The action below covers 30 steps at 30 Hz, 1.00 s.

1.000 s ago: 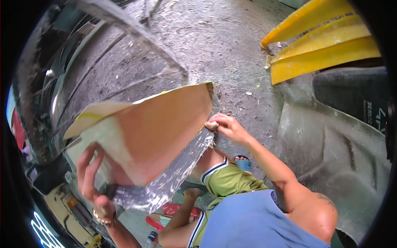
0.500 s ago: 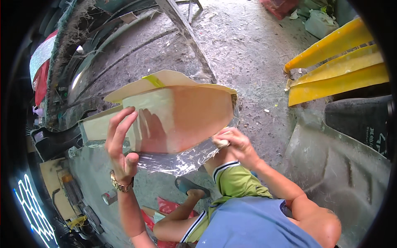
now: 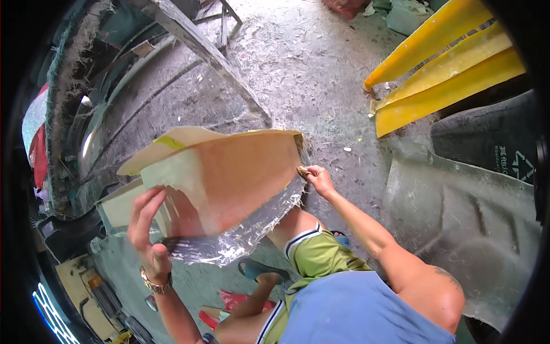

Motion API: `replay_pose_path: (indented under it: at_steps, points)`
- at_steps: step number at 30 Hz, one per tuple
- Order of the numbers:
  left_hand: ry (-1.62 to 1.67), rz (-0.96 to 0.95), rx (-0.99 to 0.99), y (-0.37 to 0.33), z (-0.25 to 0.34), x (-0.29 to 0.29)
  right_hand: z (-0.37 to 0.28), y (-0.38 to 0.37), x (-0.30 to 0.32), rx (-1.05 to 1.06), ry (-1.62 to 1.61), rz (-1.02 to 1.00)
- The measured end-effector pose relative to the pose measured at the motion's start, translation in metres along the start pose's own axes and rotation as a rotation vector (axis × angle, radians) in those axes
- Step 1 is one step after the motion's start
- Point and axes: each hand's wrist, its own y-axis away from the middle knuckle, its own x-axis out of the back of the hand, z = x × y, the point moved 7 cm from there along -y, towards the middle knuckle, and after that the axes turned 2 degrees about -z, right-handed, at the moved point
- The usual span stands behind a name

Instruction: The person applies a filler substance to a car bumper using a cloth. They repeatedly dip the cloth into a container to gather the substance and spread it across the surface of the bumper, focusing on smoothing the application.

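A moulded shell-like panel (image 3: 246, 178) with a smooth tan face and a ragged, glossy fibreglass fringe (image 3: 229, 246) along its lower edge is tilted in front of me, above my bent leg. My left hand (image 3: 149, 229) is open at the panel's left end, fingers curved against its face and thumb standing apart below; a dark shadow falls beside the fingers. At the right edge, near the corner, my right hand (image 3: 318, 179) is closed in a pinch on a small tan piece (image 3: 302, 171), too small to name exactly, held against the rim.
A grey metal frame (image 3: 212, 57) stands at the upper left. Yellow moulded strips (image 3: 441, 74), a black bin (image 3: 487, 137) and a large grey moulded sheet (image 3: 452, 200) lie along the right. Red scraps (image 3: 234, 299) lie on the floor by my foot.
My right hand has moved up along the panel's edge, from the lower rim to near the right corner. Panel and left hand sit lower and further left in view; the whole view has shifted too.
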Motion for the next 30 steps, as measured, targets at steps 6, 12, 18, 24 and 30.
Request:
replay_pose_path:
  at_steps: [6,12,18,24,30]
  points:
    - [-0.065,-0.001,0.07,0.017,-0.01,0.001,-0.23,0.035,-0.059,0.451,0.047,-0.11]
    - [-0.055,-0.001,0.068,0.02,-0.009,0.003,-0.15,0.005,-0.047,0.272,-0.121,-0.07]
    - [-0.039,0.0,-0.001,0.003,0.0,-0.003,0.075,-0.064,-0.002,-0.273,0.155,0.192]
    - [-0.089,-0.003,0.032,0.014,-0.003,-0.003,-0.226,0.018,-0.065,0.605,-0.121,-0.091]
    - [-0.134,-0.03,0.003,0.016,-0.004,-0.002,-0.038,-0.041,-0.027,0.17,-0.297,0.191]
